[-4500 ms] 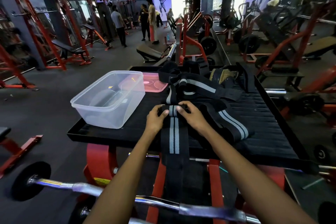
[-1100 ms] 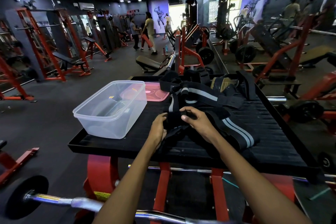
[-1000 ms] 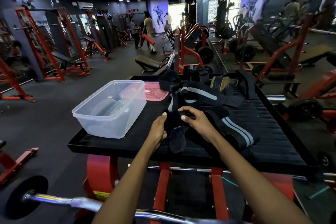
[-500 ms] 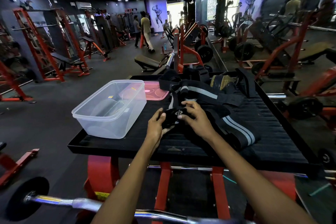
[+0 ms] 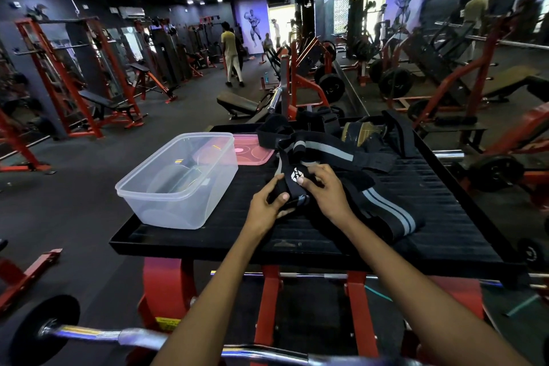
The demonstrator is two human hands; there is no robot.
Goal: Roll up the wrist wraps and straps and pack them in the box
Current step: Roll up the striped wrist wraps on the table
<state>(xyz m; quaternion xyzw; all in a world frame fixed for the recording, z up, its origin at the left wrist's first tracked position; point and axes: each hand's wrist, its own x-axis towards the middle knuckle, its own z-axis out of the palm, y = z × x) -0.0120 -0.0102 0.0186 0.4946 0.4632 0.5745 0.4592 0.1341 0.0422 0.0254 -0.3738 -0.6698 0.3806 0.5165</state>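
A rolled black wrist wrap [image 5: 292, 186] with a white logo sits between both hands in the middle of the black platform [image 5: 430, 217]. My left hand [image 5: 267, 208] grips the roll from the left, thumb on top. My right hand [image 5: 325, 190] pinches the roll's end from the right. A clear plastic box [image 5: 181, 180] stands empty on the platform's left side. More black wraps with grey stripes [image 5: 383, 205] lie to the right, and a tangled pile of straps [image 5: 323, 148] lies behind my hands.
A pink lid [image 5: 252, 151] lies behind the box. A curl bar [image 5: 89, 336] with a weight plate crosses the near foreground below the platform. Red gym machines and benches surround the platform; people [image 5: 231, 53] stand far back.
The long striped wrap that hung over the platform's front edge has been rolled up into a compact roll between my hands. Its logo end now faces up.
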